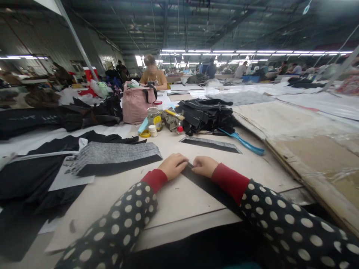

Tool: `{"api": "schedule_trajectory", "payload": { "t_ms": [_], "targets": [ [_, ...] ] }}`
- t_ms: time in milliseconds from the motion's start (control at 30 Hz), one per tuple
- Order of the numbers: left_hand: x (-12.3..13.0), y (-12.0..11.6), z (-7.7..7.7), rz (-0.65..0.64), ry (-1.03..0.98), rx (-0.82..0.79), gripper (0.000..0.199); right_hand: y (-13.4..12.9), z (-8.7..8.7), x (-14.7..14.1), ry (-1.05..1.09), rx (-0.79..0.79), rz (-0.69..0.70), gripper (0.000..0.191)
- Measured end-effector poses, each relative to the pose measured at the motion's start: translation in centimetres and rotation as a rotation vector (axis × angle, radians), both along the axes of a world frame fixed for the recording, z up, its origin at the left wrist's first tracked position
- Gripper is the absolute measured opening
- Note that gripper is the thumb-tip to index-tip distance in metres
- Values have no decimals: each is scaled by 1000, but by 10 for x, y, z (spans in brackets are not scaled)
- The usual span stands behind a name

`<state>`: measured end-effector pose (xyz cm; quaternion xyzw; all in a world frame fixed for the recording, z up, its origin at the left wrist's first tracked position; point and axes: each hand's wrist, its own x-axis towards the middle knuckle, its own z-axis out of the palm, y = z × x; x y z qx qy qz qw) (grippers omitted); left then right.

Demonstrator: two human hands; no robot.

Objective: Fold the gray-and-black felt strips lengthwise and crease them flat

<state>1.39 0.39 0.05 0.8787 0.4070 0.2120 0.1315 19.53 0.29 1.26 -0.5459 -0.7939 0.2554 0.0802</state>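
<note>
A long black fabric strip (pixel 206 185) runs slantwise over the pale board, its far end between my hands. My left hand (pixel 174 166) is closed at that far end, with fingers bent down on the strip's edge. Close beside it, my right hand (pixel 205 166) pinches the strip with curled fingers. The strip's near end passes under my right forearm. Left of my hands lies a fanned stack of grey-and-black fabric pieces (pixel 119 158). One similar piece (pixel 211 144) lies flat just beyond my hands.
Farther back are a glass jar (pixel 154 118), a white bottle (pixel 153 130), a pink bag (pixel 137 102) and a pile of black cut pieces (pixel 203 114). A blue strap (pixel 244 142) lies right, beside stacked cardboard (pixel 311 149). Black cloth (pixel 36 179) covers the left. A person (pixel 153 74) sits opposite.
</note>
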Motion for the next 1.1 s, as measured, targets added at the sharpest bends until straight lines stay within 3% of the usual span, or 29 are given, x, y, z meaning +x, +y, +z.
{"api": "schedule_trajectory", "payload": {
  "t_ms": [133,233,367,467,533,667,800,867,967,1033,1100],
  "targets": [
    [0,-5,6,-9,-45,-84,19,-2,1,-1,107,160,84,11],
    [1,-9,10,14,-73,-44,17,-4,4,-6,140,210,83,10],
    [-3,-6,12,78,-90,69,15,-2,9,-2,236,13,19,16],
    [-15,1,12,200,-150,109,16,0,15,18,244,-112,85,20],
    [-24,8,12,293,-202,104,17,1,20,34,185,-103,136,24],
    [-36,20,9,444,-405,21,20,14,39,50,71,122,96,26],
    [-44,29,2,594,-697,48,32,68,86,50,100,278,-24,27],
    [-46,32,-2,625,-644,74,32,105,118,54,81,402,-137,28],
    [-45,31,-10,489,-398,70,25,143,150,58,-33,605,-145,37],
    [-42,30,-13,394,-277,79,20,144,146,52,-148,722,-93,39],
    [-39,28,-14,363,-213,98,18,128,119,40,-266,731,-7,36]
  ]
}}
